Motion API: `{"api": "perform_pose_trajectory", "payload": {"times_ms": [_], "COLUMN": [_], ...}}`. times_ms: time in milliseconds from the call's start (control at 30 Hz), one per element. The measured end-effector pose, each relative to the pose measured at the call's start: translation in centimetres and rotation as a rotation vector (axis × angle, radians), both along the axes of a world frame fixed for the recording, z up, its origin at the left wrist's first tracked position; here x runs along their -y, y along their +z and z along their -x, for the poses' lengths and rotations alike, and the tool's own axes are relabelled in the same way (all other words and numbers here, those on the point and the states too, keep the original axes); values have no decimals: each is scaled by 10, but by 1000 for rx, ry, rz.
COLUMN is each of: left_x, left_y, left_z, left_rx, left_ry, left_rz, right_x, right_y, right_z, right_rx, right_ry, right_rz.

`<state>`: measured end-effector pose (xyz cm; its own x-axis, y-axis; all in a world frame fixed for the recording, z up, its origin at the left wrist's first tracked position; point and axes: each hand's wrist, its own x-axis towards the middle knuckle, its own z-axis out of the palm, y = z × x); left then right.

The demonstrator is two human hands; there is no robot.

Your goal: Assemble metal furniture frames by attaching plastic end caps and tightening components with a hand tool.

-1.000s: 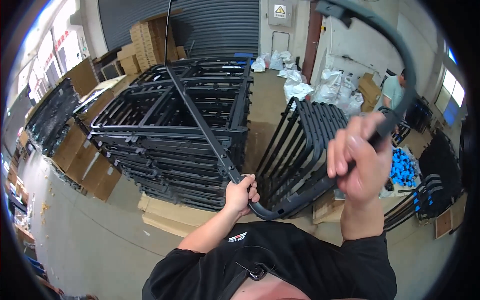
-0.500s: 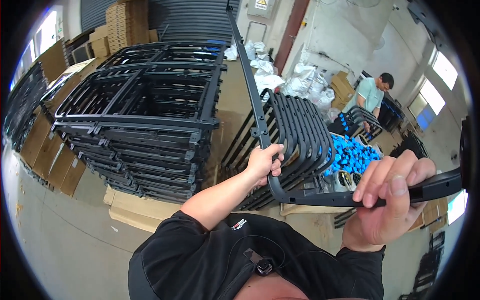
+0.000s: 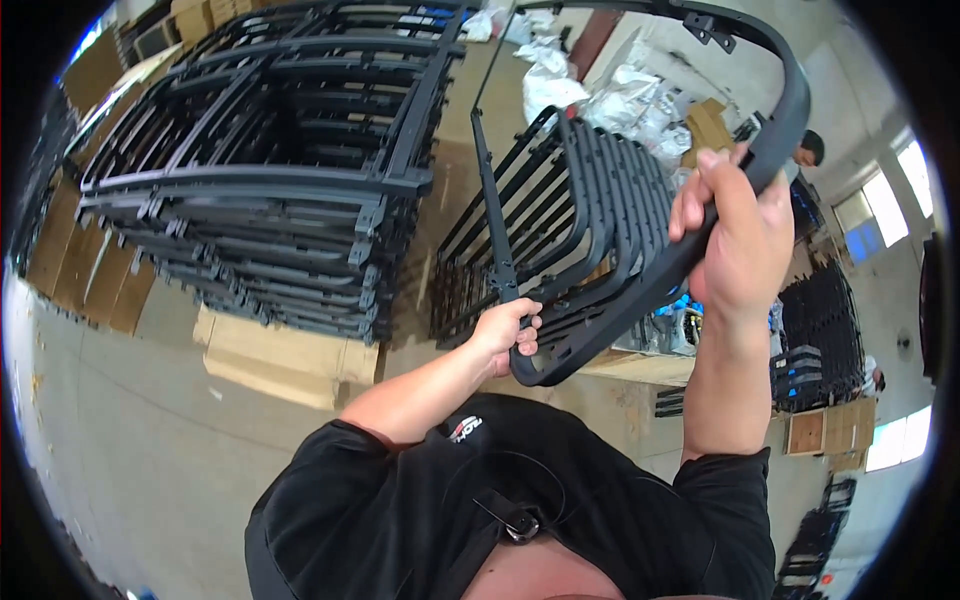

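Both my hands hold one black frame (image 3: 625, 320) with rounded corners, raised and tilted in front of me. My left hand (image 3: 507, 335) is closed around its left bar, just above the near-left corner. Farther right and higher, my right hand (image 3: 740, 225) wraps the near bar close to the right-hand bend. A small bracket with holes shows on the frame's far side. Beyond and below it stands a row of similar black frames (image 3: 615, 190), lined up side by side; the held frame partly hides them.
At left rises a tall stack of black frames (image 3: 250, 190) on a cardboard-covered base (image 3: 280, 360). White sacks (image 3: 640, 105) lie at the back beside a cardboard box (image 3: 705, 125). Another person (image 3: 808, 148) is partly hidden at back right. More black parts (image 3: 822, 330) stand at right.
My right hand has swung up and away from me, tilting the held frame so its right side is raised. My left hand has lowered slightly and moved left, keeping its grip.
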<state>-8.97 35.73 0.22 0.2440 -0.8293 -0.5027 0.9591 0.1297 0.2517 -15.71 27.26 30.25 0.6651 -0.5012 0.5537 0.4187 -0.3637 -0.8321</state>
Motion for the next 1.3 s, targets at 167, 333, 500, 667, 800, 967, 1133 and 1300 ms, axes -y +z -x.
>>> {"api": "perform_pose_trajectory", "payload": {"times_ms": [167,333,500,667,800,967,1133,1300], "left_x": [-7,-9,-16,-5,12,33,69,106], "left_y": [-46,-90,-84,-87,-87,-101,-92,-86], "left_z": [10,19,16,12,-3,-47,-80,-91], "left_rx": [-109,-285,-372,-401,-357,-244,-211,-98], "left_ry": [-14,120,235,336,289,145,-7,-197], "left_rz": [-105,-140,-109,-234,-291,-290,-297,-350], "right_x": [41,90,138,169,203,216,264,275], "right_y": [-48,-114,-180,-234,-271,-266,-265,-238], "right_z": [-70,-135,-190,-245,-283,-312,-317,-287], "right_rx": [-253,-432,-613,-755,-853,-813,-747,-699], "right_ry": [16,61,33,107,187,201,189,-8], "right_rz": [-138,-243,-428,-487,-568,-641,-672,-334]}}
